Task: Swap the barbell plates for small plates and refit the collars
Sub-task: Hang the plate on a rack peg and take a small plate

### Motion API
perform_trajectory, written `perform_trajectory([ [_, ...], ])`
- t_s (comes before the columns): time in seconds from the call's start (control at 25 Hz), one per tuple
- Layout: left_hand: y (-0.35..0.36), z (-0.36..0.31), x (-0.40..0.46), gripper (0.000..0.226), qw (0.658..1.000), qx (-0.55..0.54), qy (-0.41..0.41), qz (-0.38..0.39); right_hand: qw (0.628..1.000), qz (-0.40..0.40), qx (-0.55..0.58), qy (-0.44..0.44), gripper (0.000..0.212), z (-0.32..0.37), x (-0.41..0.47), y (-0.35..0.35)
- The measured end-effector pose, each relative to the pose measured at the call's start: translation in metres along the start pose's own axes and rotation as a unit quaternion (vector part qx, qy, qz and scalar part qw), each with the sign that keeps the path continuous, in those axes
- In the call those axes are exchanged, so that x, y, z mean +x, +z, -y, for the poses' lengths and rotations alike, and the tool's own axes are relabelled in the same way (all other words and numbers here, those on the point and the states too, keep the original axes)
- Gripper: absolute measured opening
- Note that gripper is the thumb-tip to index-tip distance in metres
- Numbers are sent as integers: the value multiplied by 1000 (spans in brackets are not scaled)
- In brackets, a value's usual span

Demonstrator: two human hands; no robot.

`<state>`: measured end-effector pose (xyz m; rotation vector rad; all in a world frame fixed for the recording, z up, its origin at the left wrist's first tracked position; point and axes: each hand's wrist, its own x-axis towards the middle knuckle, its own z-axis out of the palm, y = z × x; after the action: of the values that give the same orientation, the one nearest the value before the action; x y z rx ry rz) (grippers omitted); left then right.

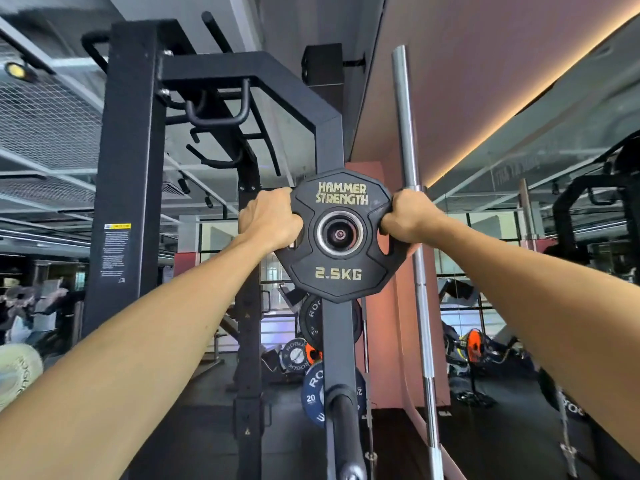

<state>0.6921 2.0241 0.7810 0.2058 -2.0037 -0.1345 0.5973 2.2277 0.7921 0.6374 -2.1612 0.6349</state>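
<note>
Plate (338, 237) held up at arm's length, face on, in front of the rack (128, 168). My left hand (268, 220) and right hand (408, 218) each wrap a side of its rim, fingers curled through the grip slots. Marked 2.5KG: likely light, easy to steer. Black matte coating, many-sided edge, raised lettering, steel ring round the bore. A sleeve end shows through the bore; can't tell if it is seated. Chrome bar (414, 237) stands upright just right. Blue plate (313, 396) low, on the near bar.

Black 2.5 kg plate (338, 237), upright
</note>
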Motion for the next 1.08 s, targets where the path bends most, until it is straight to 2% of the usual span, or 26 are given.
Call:
perform_trajectory([
  [0.2,41,7,23,23,1000,-8,-8,5,1000,-2,12,15,19,-16,29,29],
  [0.36,77,18,43,22,1000,-12,-7,6,999,6,46,26,32,-31,54,64],
  [0.52,108,28,57,17,1000,-17,-13,5,999,5,30,35,21,-41,77,91],
  [0.76,150,37,74,14,999,-17,-31,-13,998,-7,22,50,27,-54,103,126],
  [1.08,211,54,107,31,998,-17,-51,-14,997,0,24,73,20,-74,139,173],
])
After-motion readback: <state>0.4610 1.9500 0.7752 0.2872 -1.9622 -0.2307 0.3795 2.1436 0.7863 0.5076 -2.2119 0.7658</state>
